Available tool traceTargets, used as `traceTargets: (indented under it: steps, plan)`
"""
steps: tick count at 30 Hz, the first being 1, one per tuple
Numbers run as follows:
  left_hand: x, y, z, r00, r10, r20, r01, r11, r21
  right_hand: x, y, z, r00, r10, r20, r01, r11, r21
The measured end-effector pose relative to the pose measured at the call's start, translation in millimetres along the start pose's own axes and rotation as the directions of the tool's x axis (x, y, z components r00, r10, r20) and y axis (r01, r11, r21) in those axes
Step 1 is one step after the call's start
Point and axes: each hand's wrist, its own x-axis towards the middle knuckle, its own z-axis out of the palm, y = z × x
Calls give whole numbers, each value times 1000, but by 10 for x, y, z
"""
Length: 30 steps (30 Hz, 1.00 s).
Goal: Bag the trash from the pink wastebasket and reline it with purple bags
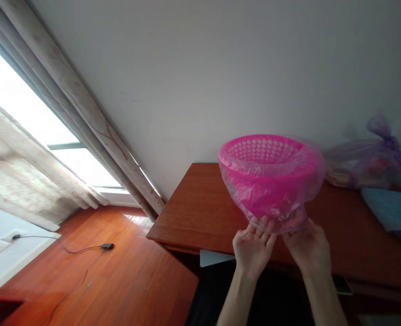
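Lifting a round, hot-pink perforated plastic basket (264, 151) above the front edge of a reddish-brown wooden desk (200, 203), the person holds it tilted toward the head camera. A thin clear plastic bag (271, 201) lines the basket, folds over its rim and wraps around the outside. The left hand (253, 248) and right hand (309, 248) are both half open, fingers curved and slightly spread, gripping the bag-covered underside from below, side by side and nearly touching. Toward the desk's back right corner, a knotted translucent purple plastic bag (365, 163) holds indistinct contents. A folded pale blue cloth (390, 210) lies along the desk's right edge. Left of the desk, a black cable (74, 250) with a small black adapter (107, 246) trails across a polished wood floor (119, 280), below a patterned curtain (68, 99) beside a bright window (27, 99).
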Motion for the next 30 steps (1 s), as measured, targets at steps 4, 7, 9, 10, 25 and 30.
traceTargets:
  steps: [4,7,9,10,25,30]
  plan:
    - [-54,78,325,999,-1,35,-2,998,67,-125,-201,281,1000,6,9,-7,997,75]
    - [-76,173,582,993,-3,122,-6,997,73,-180,-352,499,999,43,-8,-42,993,108]
    - [-83,244,754,984,1,176,-19,995,100,-191,-443,625,999,46,2,-46,992,117]
    - [-86,282,842,980,7,199,-31,993,117,-190,-486,680,999,38,14,-39,992,117]
    - [195,1304,1860,975,25,221,-182,665,724,165,-1172,1029,917,-226,328,290,943,-161]
    - [341,1374,1935,840,281,464,-407,-237,882,324,-1289,1068,826,-391,406,561,506,-655]
